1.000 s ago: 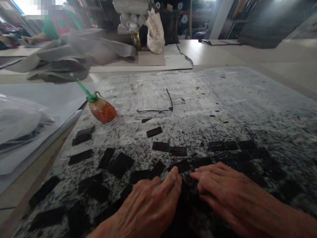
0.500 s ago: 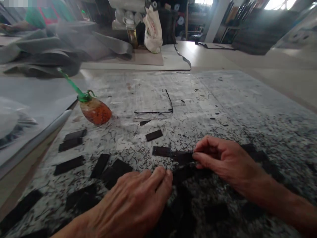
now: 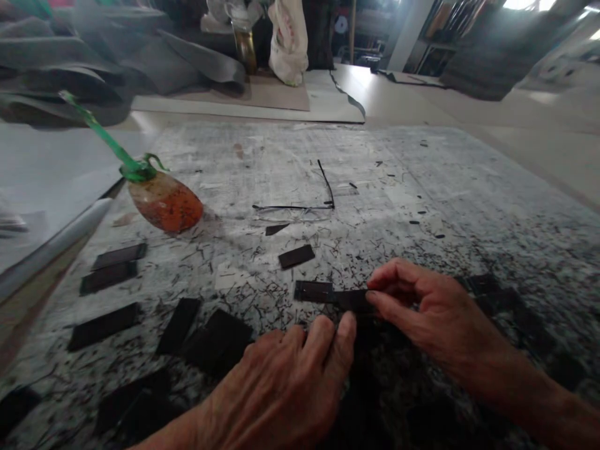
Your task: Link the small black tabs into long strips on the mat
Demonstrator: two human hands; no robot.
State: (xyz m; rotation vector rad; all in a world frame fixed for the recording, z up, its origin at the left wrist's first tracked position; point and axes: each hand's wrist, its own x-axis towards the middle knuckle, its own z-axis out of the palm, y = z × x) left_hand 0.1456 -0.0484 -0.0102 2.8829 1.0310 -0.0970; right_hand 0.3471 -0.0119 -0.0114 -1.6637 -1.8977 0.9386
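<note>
My right hand (image 3: 417, 306) pinches the end of a thin black strip (image 3: 349, 300) between thumb and fingertips. The strip's other end meets a small black rectangular piece (image 3: 313, 291) on the table. Palm down, my left hand (image 3: 290, 375) lies just below the strip, with fingers stretched forward over dark pieces; its fingertips are partly hidden. Beyond the hands lie another black rectangle (image 3: 296, 256) and a dark pointed scrap (image 3: 276, 229). To the left are several more black pieces, among them a pair of overlapping ones (image 3: 218, 342).
A bottle of orange liquid with a green spout (image 3: 166, 203) leans on the left of the scrap-strewn table (image 3: 225, 150). Eyeglasses (image 3: 293, 207) lie mid-table. Grey fabric (image 3: 140, 56), a jar (image 3: 244, 47) and a white bag (image 3: 288, 44) are at the back.
The view has tilted down and shifted slightly. My left hand has moved right, closer to the strip. My right hand keeps its pinch.
</note>
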